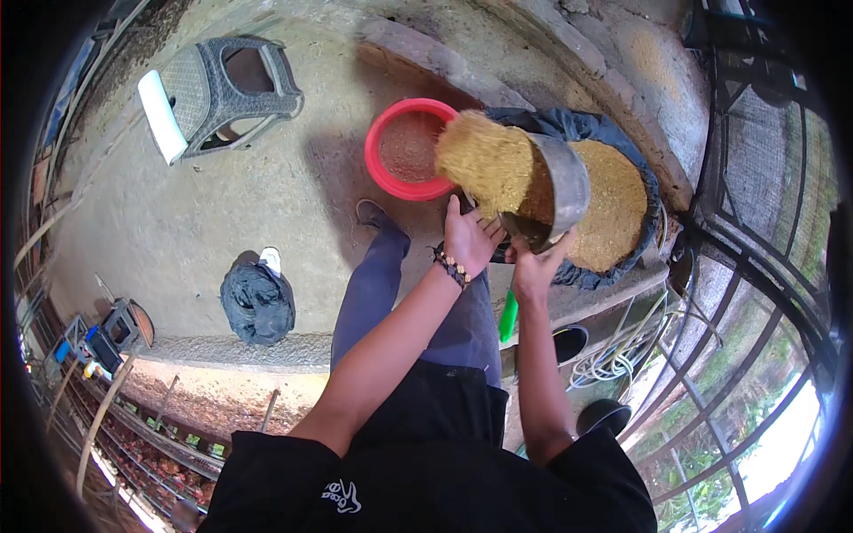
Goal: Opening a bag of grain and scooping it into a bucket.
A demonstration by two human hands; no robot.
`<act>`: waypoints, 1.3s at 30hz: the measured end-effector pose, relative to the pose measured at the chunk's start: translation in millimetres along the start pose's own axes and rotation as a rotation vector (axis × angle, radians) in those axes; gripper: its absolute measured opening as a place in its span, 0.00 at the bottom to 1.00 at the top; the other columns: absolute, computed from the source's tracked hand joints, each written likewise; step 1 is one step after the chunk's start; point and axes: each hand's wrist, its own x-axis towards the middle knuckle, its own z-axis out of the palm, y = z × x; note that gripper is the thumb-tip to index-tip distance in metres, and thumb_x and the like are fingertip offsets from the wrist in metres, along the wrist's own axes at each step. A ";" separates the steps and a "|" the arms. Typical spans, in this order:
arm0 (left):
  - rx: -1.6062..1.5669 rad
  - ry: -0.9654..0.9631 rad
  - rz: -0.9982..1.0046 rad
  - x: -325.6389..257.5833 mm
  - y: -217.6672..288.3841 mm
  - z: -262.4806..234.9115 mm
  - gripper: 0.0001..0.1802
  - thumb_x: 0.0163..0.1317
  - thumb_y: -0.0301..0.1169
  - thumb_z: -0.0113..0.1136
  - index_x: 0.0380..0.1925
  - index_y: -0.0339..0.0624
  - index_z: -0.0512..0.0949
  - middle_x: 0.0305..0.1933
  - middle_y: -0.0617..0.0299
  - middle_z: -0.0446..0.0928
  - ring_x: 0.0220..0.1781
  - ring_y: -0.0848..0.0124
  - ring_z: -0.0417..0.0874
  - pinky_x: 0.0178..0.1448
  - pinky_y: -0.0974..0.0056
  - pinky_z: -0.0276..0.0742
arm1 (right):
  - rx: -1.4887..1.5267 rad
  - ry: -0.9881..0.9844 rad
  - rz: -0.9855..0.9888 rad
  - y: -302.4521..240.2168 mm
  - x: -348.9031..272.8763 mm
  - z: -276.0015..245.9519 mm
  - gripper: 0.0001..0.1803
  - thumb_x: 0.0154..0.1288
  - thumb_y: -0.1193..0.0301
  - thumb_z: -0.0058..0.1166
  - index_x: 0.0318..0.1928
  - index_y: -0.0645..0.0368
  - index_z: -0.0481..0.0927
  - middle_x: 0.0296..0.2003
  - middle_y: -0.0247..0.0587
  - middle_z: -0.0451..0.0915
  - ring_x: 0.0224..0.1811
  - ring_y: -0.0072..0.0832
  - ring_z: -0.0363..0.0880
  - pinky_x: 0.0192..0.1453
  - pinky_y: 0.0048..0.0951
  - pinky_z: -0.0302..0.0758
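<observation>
My right hand [536, 269] grips the rim of a grey metal pot [570, 184], tipped on its side with its mouth to the left. A clump of yellow-brown coarse meal [489, 164] spills from it toward the red basin [378, 166], which has brownish meal inside. My left hand [469, 238] is open, palm up, its fingertips close to the pot's lower edge; whether they touch it I cannot tell. Behind the pot stands a black sack [656, 191] with its mouth rolled open, full of the same yellow meal.
A grey plastic stool [206, 93] lies on its side at the far left. A black bundled bag [257, 302] sits on the concrete floor. Right of my legs are a green handle [508, 317], a coiled hose [613, 360] and black bowls [604, 415]. Low concrete kerb [569, 44] and wire mesh border the area.
</observation>
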 end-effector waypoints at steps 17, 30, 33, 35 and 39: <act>-0.246 -0.531 -0.048 30.8 58.3 -43.9 0.36 0.69 0.58 0.29 0.57 0.39 0.68 0.60 0.49 0.71 0.58 0.55 0.73 0.62 0.50 0.69 | -0.387 0.149 -0.790 38.1 -17.2 82.2 0.58 0.42 0.75 0.70 0.68 0.62 0.41 0.61 0.52 0.55 0.62 0.41 0.59 0.68 0.40 0.55; 0.090 0.058 0.359 42.8 66.5 -10.7 0.45 0.64 0.62 0.38 0.72 0.50 0.40 0.75 0.53 0.46 0.76 0.59 0.48 0.75 0.49 0.39 | -1.024 0.350 -0.784 -27.9 81.6 -96.7 0.54 0.44 0.74 0.67 0.68 0.58 0.45 0.57 0.60 0.65 0.59 0.55 0.68 0.63 0.46 0.66; 0.247 0.078 0.340 52.2 44.1 -8.3 0.44 0.64 0.61 0.40 0.72 0.50 0.41 0.75 0.54 0.47 0.76 0.60 0.48 0.75 0.52 0.37 | -1.310 0.416 -0.505 -50.6 113.5 -164.4 0.54 0.43 0.75 0.66 0.69 0.49 0.46 0.59 0.59 0.65 0.51 0.60 0.74 0.56 0.51 0.71; 0.340 0.060 0.312 59.6 24.5 -8.0 0.44 0.64 0.60 0.41 0.72 0.49 0.42 0.75 0.54 0.47 0.76 0.60 0.48 0.75 0.52 0.36 | -1.443 0.377 -0.221 -57.4 127.5 -194.9 0.51 0.46 0.75 0.63 0.68 0.46 0.47 0.60 0.57 0.65 0.45 0.62 0.76 0.50 0.55 0.72; 0.529 0.089 0.256 75.2 -11.1 -2.0 0.42 0.64 0.58 0.41 0.71 0.48 0.46 0.74 0.54 0.50 0.76 0.61 0.48 0.75 0.55 0.35 | -1.507 0.226 -0.037 -41.7 137.3 -213.9 0.50 0.47 0.76 0.57 0.69 0.49 0.44 0.55 0.56 0.69 0.44 0.60 0.77 0.50 0.53 0.74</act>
